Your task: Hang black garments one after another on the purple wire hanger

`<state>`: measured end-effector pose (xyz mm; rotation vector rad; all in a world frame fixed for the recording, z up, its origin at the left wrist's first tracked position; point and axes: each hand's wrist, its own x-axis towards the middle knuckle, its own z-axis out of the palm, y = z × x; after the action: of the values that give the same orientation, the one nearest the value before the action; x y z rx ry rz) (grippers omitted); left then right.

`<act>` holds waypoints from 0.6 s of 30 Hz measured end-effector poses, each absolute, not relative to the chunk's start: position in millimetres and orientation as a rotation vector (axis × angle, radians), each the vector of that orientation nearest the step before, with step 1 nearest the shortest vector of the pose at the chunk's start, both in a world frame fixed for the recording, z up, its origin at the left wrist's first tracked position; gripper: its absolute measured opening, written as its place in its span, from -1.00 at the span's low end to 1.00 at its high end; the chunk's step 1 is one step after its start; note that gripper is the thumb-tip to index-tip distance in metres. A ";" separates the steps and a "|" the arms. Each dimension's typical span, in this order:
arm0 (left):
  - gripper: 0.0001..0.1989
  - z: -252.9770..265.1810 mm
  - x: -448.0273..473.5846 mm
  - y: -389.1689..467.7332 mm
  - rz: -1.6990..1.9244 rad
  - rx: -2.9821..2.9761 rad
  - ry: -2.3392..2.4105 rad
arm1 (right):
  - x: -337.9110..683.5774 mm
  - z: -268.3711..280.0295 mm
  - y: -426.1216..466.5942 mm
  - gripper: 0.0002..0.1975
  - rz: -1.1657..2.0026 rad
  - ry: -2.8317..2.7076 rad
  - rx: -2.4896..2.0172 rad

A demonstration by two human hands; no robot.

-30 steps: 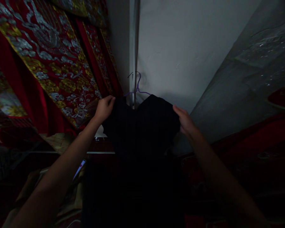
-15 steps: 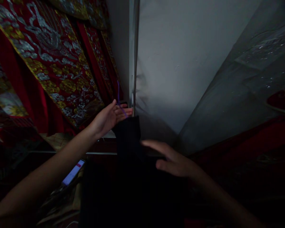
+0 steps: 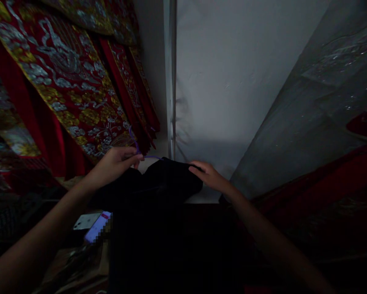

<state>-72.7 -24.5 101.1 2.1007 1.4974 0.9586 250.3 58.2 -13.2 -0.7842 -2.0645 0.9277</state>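
Note:
A purple clothes hanger (image 3: 154,157) is pinched in my left hand (image 3: 117,165) just below its hook, which curls up above my fingers. One arm of the hanger runs right into a black garment (image 3: 171,177); the rest of it is hidden by the cloth. My right hand (image 3: 209,175) grips the garment's right edge, with fingers on top and thumb in front. The dark cloth hangs between my hands, and its lower part merges into the shadow.
Red embroidered cloth (image 3: 88,94) with silver and gold patterns hangs at left. A pale wall (image 3: 226,81) with a vertical metal strip (image 3: 170,73) stands ahead. A lit phone (image 3: 97,226) lies lower left, and plastic-like sheeting (image 3: 324,90) covers the right side.
My left hand has drawn back left and closed on the hanger. My right hand has risen and taken hold of the black garment, which is now spread wider between them.

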 end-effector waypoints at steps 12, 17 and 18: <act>-0.74 62.8 -50.9 -0.5 1.744 2.457 1.455 | 234.0 64.5 135.1 -0.60 0.888 -1.130 -0.671; -0.49 -14.8 -28.1 17.0 0.695 2.381 1.607 | 257.8 44.7 116.9 -0.65 0.798 -0.994 -0.686; -0.51 -30.9 -25.6 20.8 0.593 2.356 1.634 | 263.9 36.5 110.5 -0.64 0.800 -0.981 -0.701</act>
<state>-25.6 20.8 -30.9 2.3558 1.6337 0.5933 263.9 110.5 36.5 -0.7013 -0.9807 0.8002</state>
